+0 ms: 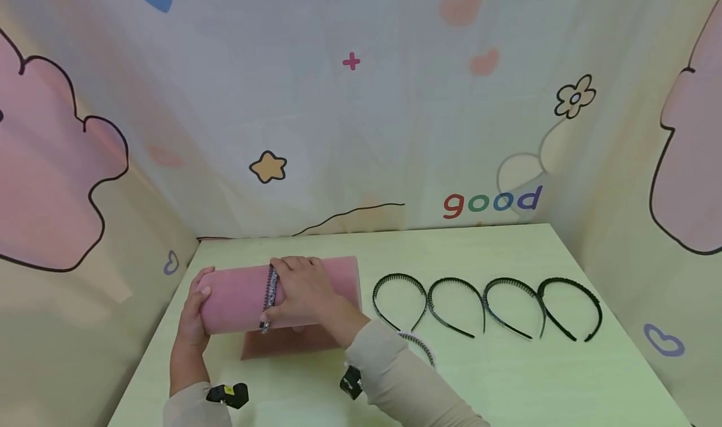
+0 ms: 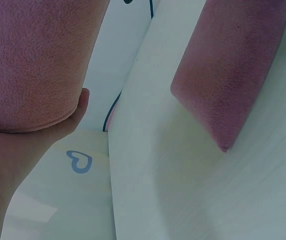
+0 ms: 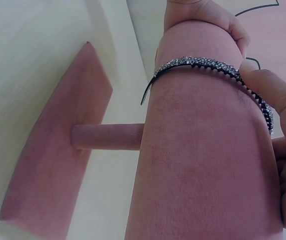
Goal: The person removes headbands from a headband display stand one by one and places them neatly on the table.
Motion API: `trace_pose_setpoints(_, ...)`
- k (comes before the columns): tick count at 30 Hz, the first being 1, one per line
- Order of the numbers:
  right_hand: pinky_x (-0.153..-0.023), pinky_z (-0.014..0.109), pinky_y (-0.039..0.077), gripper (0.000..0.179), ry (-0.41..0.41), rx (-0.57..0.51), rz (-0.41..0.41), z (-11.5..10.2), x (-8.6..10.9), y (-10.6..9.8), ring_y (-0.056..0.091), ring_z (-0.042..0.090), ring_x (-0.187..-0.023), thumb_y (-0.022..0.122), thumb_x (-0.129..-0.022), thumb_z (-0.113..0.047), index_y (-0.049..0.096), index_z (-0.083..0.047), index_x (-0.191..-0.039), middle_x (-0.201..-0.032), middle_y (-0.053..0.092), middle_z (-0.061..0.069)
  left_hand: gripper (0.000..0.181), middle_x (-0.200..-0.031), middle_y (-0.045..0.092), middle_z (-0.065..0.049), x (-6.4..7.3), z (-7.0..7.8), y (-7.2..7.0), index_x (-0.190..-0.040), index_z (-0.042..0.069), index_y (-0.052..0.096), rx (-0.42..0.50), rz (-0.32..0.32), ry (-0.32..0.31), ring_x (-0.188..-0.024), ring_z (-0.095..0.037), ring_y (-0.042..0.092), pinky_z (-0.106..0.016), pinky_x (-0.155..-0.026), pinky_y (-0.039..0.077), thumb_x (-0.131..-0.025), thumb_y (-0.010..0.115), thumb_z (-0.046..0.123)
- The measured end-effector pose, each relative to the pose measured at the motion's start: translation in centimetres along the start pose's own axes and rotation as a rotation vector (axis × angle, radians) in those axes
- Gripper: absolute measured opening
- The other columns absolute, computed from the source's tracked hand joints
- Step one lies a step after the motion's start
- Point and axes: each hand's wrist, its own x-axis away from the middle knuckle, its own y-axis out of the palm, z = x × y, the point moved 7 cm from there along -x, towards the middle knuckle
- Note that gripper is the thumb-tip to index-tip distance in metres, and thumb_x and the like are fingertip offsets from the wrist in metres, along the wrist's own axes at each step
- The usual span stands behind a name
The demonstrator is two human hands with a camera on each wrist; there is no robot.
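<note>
A pink plush headband stand [image 1: 237,301] has a thick horizontal roll joined by a short post [image 3: 107,137] to a flat base [image 1: 293,342]. My left hand [image 1: 194,317] grips the roll's left end, thumb on the near side and fingertips over the top. Round the roll lies a black toothed headband with glittering silver stones [image 3: 193,62], its one tip sticking out free. My right hand [image 1: 307,289] reaches across the roll and holds this headband, thumb against its band; the other fingers are partly hidden behind the roll.
Several dark toothed headbands [image 1: 513,281] stand in a row on the pale table [image 1: 507,377] to the right. Another toothed headband [image 1: 420,347] lies nearer, partly covered by the right sleeve [image 1: 389,364]. Printed cloth walls [image 1: 366,132] enclose the table's back and sides.
</note>
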Motion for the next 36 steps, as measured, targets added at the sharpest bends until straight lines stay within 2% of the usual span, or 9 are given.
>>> trace_pose_setpoints(7,-0.094,0.037,0.018,0.095,-0.011,0.026,-0.021,0.38,0.27,-0.02,0.026,0.014,-0.119,0.046,-0.064,-0.072,0.020,-0.017,-0.136,-0.132,0.030,-0.002,0.044,-0.120,0.027,0.000,-0.10,0.07,0.06,-0.132,0.022,0.025,0.005,-0.010,0.008,-0.098,-0.022,0.034,-0.036,-0.073,0.033,-0.088,0.025,0.028)
trace_pose_setpoints(13,-0.094,0.037,0.019,0.095,-0.023,0.035,-0.005,0.67,0.20,0.02,0.027,0.015,-0.119,0.044,-0.063,-0.074,0.021,-0.017,-0.135,-0.132,0.031,-0.002,0.045,-0.121,0.027,0.000,-0.24,0.19,0.24,-0.132,0.020,0.024,0.007,-0.016,0.010,-0.099,-0.022,0.034,-0.036,-0.075,0.032,-0.088,0.025,0.028)
trace_pose_setpoints(23,-0.089,0.036,0.022,0.094,-0.015,0.075,-0.002,0.70,-0.06,0.10,0.031,0.017,-0.112,0.043,-0.061,-0.075,0.017,-0.020,-0.134,-0.126,0.034,0.000,0.045,-0.121,0.027,-0.001,-0.20,0.32,0.40,-0.132,0.022,0.023,0.012,-0.021,-0.011,-0.100,-0.023,0.034,-0.037,-0.075,0.033,-0.088,0.026,0.030)
trace_pose_setpoints(27,-0.088,0.037,0.023,0.091,-0.031,0.081,0.005,0.53,-0.09,0.15,0.032,0.018,-0.110,0.045,-0.063,-0.073,0.017,-0.023,-0.134,-0.124,0.035,-0.001,0.045,-0.122,0.026,0.000,0.01,0.25,0.21,-0.132,0.026,0.023,0.006,-0.010,-0.043,-0.098,-0.023,0.036,-0.037,-0.073,0.035,-0.088,0.027,0.033)
trace_pose_setpoints(30,-0.089,0.037,0.023,0.091,-0.028,0.075,0.006,0.58,-0.03,0.17,0.031,0.018,-0.111,0.045,-0.062,-0.073,0.020,-0.022,-0.133,-0.126,0.033,0.000,0.044,-0.122,0.026,0.000,0.12,0.12,0.12,-0.132,0.030,0.024,-0.003,-0.004,-0.066,-0.098,-0.023,0.037,-0.037,-0.073,0.036,-0.088,0.027,0.035)
trace_pose_setpoints(36,-0.091,0.036,0.022,0.094,-0.021,0.036,0.018,0.80,0.22,0.08,0.028,0.019,-0.114,0.046,-0.060,-0.074,0.025,-0.015,-0.131,-0.128,0.029,0.003,0.045,-0.122,0.025,0.000,0.07,0.00,0.09,-0.133,0.024,0.023,0.006,-0.006,-0.037,-0.099,-0.023,0.034,-0.037,-0.074,0.033,-0.089,0.026,0.031)
